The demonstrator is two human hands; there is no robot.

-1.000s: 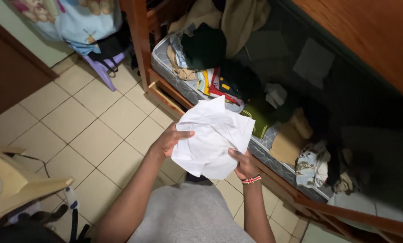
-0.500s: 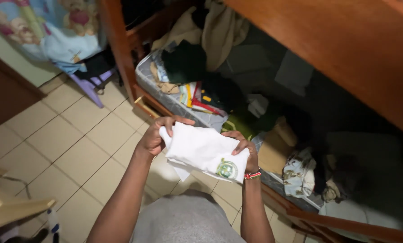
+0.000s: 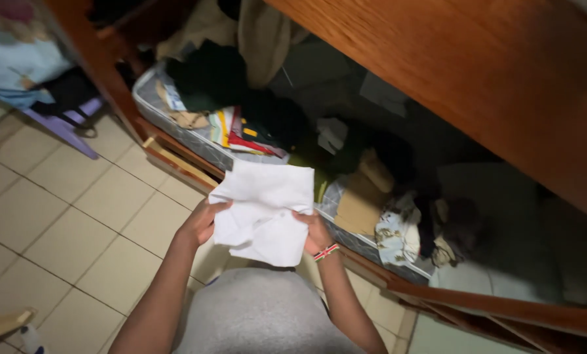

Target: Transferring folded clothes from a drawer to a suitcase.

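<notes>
Left hand [image 3: 200, 224] and right hand [image 3: 314, 231] both grasp a folded white garment [image 3: 263, 210], held above the tiled floor [image 3: 77, 216] beside the cluttered lower bunk mattress [image 3: 205, 145].

No packages, labels, signs or screens are showing anywhere here.
</notes>
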